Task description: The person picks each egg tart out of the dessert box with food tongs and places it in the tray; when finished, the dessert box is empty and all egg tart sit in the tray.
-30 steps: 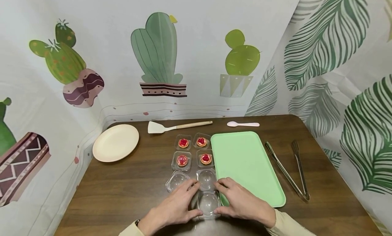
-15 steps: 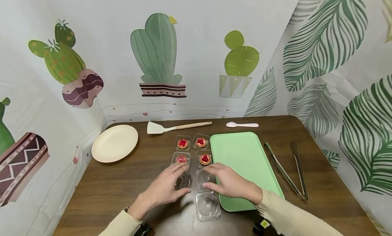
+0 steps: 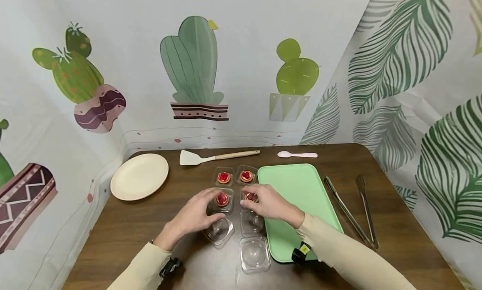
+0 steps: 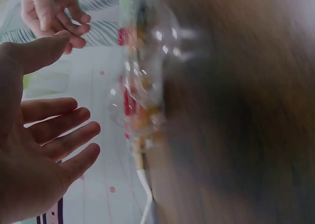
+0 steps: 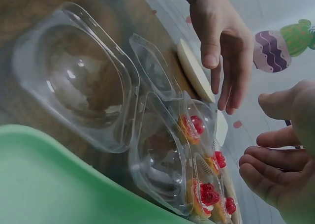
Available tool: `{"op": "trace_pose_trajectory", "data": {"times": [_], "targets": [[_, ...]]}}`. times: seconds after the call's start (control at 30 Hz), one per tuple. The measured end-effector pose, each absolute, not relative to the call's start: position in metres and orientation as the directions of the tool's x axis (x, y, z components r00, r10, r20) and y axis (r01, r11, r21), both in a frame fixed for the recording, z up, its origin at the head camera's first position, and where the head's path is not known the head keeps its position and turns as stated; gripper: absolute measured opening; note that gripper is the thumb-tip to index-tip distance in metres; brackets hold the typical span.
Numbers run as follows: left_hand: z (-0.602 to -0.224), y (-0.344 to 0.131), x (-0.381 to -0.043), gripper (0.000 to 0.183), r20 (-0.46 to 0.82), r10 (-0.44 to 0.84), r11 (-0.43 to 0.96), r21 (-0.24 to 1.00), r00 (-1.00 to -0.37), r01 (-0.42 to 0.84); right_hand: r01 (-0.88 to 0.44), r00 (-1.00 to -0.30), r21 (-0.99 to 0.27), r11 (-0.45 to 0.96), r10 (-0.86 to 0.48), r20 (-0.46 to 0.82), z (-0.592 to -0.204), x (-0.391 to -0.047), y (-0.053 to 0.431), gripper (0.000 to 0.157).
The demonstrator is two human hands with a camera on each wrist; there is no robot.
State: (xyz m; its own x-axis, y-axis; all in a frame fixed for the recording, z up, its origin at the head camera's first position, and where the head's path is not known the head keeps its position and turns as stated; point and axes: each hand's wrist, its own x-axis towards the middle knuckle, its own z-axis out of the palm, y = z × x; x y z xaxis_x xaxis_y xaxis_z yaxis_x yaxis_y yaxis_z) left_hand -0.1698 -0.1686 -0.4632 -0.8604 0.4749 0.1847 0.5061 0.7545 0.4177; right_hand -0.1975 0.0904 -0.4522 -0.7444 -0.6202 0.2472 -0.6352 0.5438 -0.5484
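My left hand hovers with spread fingers beside the near-left fruit tart, which sits in a clear square plastic container. Nothing is in its fingers in the left wrist view. Over the near-right tart, partly covering it, is my right hand; its relaxed fingers hold nothing in the right wrist view. Behind them stand a back-left tart and a back-right tart. Three clear domed pieces lie nearer me: a skewed left one, a middle one and a front one.
Right of the containers lies a green tray, with metal tongs beyond it. A cream plate is at the left. A white spatula and a pale pink spoon lie along the back edge.
Both hands have left the front domed pieces and moved away from me, toward the near tarts, with more space between them. The left domed piece now lies at a different angle.
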Motion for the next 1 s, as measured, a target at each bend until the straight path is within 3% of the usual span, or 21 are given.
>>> {"op": "trace_pose_trajectory", "data": {"times": [0.27, 1.0], "targets": [[-0.475, -0.176, -0.185, 0.066, 0.164, 0.45, 0.749, 0.465, -0.878, 0.471, -0.538, -0.801, -0.573, 0.618, -0.586, 0.119, -0.456, -0.214, 0.074, 0.038], [-0.487, -0.187, -0.211, 0.075, 0.062, 0.418, 0.782, 0.484, -0.907, 0.393, -0.467, -0.81, -0.586, 0.663, -0.586, -0.018, -0.471, -0.25, 0.051, 0.029]]}}
